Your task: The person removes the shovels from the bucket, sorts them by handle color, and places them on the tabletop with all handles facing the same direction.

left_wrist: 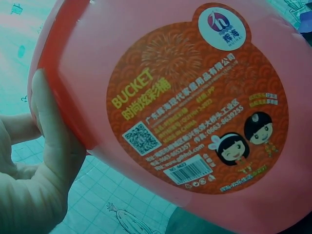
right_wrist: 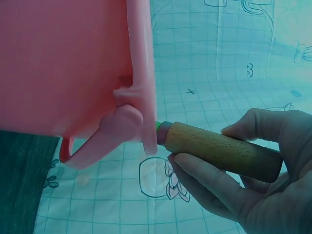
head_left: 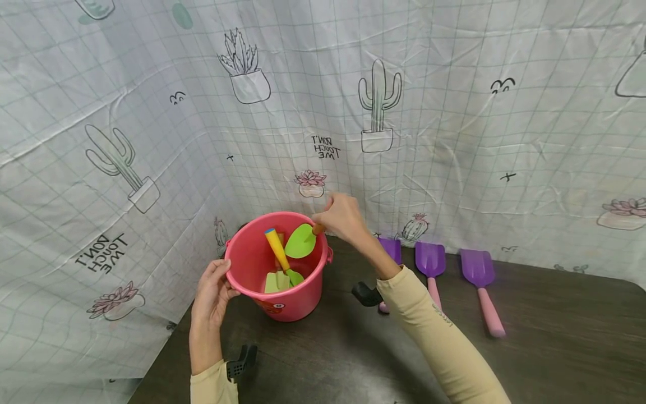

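Note:
My right hand (head_left: pixel 345 217) grips the wooden handle (right_wrist: pixel 214 148) of a small trowel at the bucket's right rim. The trowel's green blade (head_left: pixel 301 241) hangs tilted over the inside of the pink bucket (head_left: pixel 309 301). My left hand (head_left: pixel 212 292) holds that bucket by its left rim, thumb against the outer wall; a round orange label (left_wrist: pixel 195 107) shows there. In the bucket lean a yellow-handled tool (head_left: pixel 277 249) with a blue end and a green blade, and a pale yellow-green tool head (head_left: pixel 277 282). A brown handle stands partly hidden behind the yellow one.
To the right lie three purple shovels with pink handles: one in the middle (head_left: pixel 430 259), one at the far right (head_left: pixel 477 267), one partly behind my right forearm (head_left: pixel 391 248). A patterned cloth (head_left: pixel 444 140) hangs behind the dark table (head_left: pixel 565 336).

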`<state>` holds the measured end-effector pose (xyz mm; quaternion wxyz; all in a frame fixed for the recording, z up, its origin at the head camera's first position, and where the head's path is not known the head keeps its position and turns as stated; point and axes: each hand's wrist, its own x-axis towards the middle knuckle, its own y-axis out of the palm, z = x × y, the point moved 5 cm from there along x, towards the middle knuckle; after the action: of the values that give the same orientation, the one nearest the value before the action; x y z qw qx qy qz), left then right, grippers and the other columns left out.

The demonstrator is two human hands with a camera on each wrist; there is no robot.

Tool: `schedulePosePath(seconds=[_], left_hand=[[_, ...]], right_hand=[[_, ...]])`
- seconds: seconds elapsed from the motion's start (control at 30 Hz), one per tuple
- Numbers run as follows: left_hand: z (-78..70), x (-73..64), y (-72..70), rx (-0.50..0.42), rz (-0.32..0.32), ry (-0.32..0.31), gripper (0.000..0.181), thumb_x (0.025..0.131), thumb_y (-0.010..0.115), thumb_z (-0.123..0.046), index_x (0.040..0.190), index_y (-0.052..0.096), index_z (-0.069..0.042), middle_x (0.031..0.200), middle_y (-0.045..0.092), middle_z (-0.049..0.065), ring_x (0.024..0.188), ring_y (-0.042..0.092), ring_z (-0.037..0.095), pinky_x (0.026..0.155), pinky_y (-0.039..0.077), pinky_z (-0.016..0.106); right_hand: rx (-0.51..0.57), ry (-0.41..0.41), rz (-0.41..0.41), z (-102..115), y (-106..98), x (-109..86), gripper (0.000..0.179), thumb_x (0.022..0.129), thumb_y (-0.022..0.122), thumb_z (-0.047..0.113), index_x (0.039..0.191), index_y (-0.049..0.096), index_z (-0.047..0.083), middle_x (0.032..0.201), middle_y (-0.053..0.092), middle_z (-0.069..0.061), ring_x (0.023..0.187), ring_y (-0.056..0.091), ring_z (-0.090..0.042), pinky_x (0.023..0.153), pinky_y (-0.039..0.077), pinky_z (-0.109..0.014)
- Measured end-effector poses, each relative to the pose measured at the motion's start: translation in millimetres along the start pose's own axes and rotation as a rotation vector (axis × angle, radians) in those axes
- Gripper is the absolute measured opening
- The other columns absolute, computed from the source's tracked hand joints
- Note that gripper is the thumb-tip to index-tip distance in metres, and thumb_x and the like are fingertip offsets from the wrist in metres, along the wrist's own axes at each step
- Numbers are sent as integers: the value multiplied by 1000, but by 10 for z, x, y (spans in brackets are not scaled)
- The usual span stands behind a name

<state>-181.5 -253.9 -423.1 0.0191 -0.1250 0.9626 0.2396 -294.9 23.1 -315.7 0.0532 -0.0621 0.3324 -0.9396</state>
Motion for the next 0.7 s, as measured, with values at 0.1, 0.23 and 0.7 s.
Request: schedulePosePath(seconds=[0.1,0.23,0.7], left_hand=[[-1,-1,-1,-2,-3,2,8,109,51,-11,104,53,-6,85,64,6,61,67,11,51,58,21],[-1,-3,2,-2,2,2,8,110,50,-11,103,53,-6,85,63,5,60,66,10,50,57,20],[-10,-6,6,-11,11,5,10,110,49,-10,102,53,-6,85,62,6,59,66,10,50,57,19]], right_hand=[[14,5,8,-26,-25,-9,23,83,74,17,79,53,6,71,54,-6,65,53,-22,50,37,-26],[33,-20,11,-44,-57,-29,26,84,76,19,79,53,7,69,55,-5,66,58,-23,50,39,-26],[81,-35,30,-127,-135,-90,22,80,74,13,76,53,7,69,54,-3,65,58,-21,50,41,-27]])
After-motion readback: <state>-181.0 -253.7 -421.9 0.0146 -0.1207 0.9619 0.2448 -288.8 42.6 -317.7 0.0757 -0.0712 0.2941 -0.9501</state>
